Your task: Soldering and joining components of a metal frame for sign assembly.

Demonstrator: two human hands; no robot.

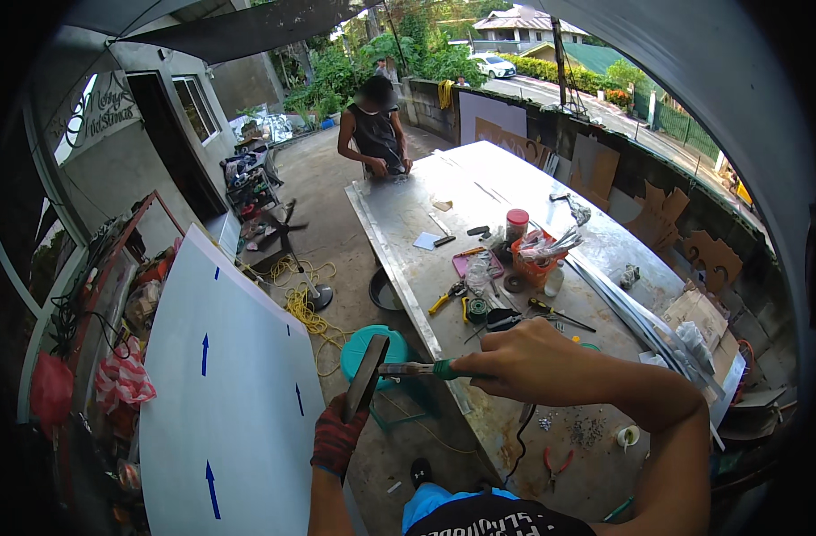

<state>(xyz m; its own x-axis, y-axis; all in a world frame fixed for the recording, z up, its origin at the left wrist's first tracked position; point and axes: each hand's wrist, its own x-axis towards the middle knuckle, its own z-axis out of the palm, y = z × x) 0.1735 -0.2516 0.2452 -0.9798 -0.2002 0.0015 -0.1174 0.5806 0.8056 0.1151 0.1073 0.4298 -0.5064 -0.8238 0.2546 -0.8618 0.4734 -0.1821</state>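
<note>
My left hand (338,438), in a red-and-black glove, is wrapped round a dark, narrow flat bar (367,379), tilted up beside the table. My bare right hand (526,359) is closed on a slim tool (410,369) with a greyish shaft and a green part by my fingers. The shaft's tip meets the bar's side; its exact kind cannot be made out. Below my right forearm, red-handled pliers (557,466) and a small white cup (627,436) lie on the metal-topped table (515,447). Small loose bits (588,432) are scattered beside them.
A green stool (365,350) stands below the bar. A large white panel (220,357) with blue arrows leans at left. An orange basket (535,259), a screwdriver (560,313) and long metal strips (640,313) are on the table. Another person (376,129) works at its far end.
</note>
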